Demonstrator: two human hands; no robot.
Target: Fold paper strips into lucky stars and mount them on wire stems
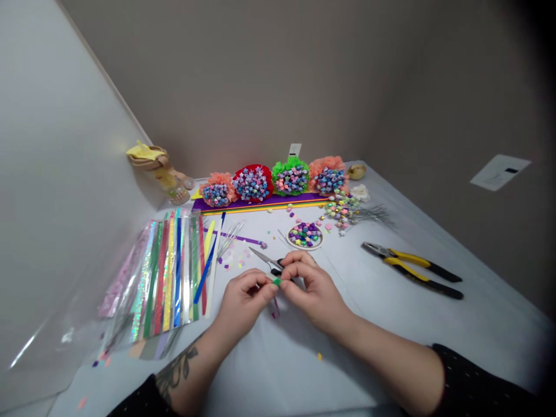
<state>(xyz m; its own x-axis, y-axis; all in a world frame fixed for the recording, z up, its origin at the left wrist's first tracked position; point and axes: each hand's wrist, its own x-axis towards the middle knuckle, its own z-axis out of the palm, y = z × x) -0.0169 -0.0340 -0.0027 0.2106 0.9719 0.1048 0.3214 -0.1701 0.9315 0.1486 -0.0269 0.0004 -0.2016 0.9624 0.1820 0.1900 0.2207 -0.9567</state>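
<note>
My left hand point(248, 295) and my right hand point(310, 289) meet over the middle of the table. Between their fingertips both pinch a small piece of green paper strip point(277, 281), mostly covered by the fingers. Just beyond lies a pair of scissors point(263, 256) with its blades toward the far left and its dark handles partly behind my right fingers. A thin reddish-purple piece point(275, 310) shows below the hands. Past the scissors, a round dish point(305, 236) holds many small folded paper stars.
Glossy paper strips in clear sleeves point(167, 278) spread at left. Yellow-and-black pliers point(412, 269) lie at right. Several bouquets of paper stars point(254, 183) line the wall, near loose stars point(342, 208) and wires point(376, 216). A bottle and tape rolls point(150, 159) stand far left.
</note>
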